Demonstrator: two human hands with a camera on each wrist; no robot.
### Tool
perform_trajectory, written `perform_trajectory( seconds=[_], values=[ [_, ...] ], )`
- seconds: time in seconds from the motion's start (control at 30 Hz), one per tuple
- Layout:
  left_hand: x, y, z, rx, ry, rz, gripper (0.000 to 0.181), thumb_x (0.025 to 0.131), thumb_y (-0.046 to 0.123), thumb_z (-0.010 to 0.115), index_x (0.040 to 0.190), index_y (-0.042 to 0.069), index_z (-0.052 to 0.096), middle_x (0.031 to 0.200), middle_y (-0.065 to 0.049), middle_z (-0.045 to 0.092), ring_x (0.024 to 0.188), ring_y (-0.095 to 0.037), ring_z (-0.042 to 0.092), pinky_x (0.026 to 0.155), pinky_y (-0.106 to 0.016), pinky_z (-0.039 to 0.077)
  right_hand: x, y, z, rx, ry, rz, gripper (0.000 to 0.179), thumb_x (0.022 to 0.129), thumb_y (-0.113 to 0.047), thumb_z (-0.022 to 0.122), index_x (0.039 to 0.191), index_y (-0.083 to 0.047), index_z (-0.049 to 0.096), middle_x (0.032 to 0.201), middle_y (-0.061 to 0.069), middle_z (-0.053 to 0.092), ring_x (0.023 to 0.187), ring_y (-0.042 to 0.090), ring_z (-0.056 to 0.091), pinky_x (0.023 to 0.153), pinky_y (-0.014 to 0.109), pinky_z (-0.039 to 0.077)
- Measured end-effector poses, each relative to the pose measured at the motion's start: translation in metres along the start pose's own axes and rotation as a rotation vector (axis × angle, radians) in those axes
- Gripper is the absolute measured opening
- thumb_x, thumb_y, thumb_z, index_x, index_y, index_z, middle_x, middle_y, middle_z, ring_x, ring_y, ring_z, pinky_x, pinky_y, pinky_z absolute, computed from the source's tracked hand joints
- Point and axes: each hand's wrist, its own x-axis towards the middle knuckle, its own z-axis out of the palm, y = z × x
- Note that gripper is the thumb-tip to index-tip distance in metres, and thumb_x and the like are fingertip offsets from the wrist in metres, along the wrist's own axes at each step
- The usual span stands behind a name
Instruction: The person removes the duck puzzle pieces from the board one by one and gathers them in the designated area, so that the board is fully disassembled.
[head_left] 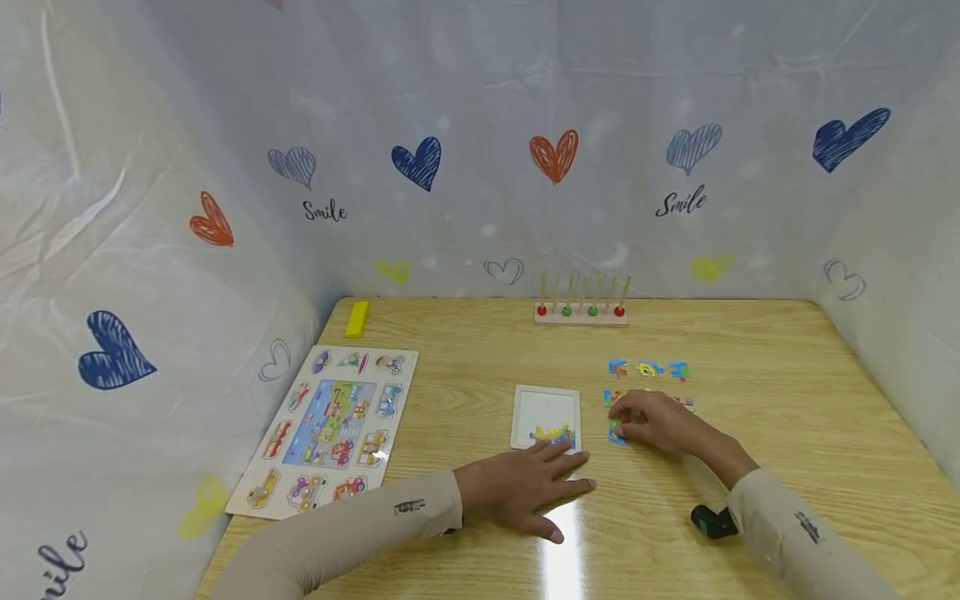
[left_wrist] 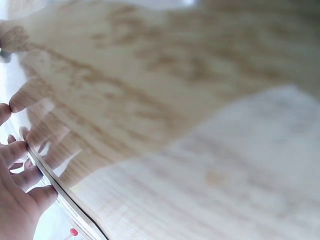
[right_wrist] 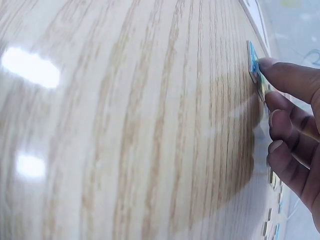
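A small white puzzle tray lies on the table with a few joined jigsaw pieces along its lower edge. My left hand is spread palm-down in front of it, fingertips on the tray's near edge. In the left wrist view, the fingers lie along the tray's border. To the right of the tray, my right hand pinches a blue-and-green jigsaw piece at the table top. The right wrist view shows the thumb on this piece, fingers curled beside it. Part of the piece is hidden.
Loose jigsaw pieces lie in rows beyond my right hand, some partly covered by it. A vehicle picture board is at the left, a yellow block behind it. A pegged bead rack stands at the back edge.
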Motion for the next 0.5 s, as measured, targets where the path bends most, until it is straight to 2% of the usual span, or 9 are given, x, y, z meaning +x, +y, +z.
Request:
perform_trajectory(
  seconds=[0.5],
  values=[
    [-0.0011, 0.0010, -0.0016, -0.003, 0.004, 0.001, 0.080, 0.098, 0.073, 0.028, 0.163, 0.028, 0.016, 0.169, -0.008, 0.015, 0.156, -0.033, 0.013, 0.125, -0.042, 0.021, -0.0038, -0.0018, -0.0017, -0.018, 0.013, -0.001, 0.026, 0.095, -0.028, 0.071, 0.114, -0.011, 0.069, 0.100, -0.006, 0.066, 0.085, 0.006, 0.056, 0.072, 0.024, 0.049]
  ],
)
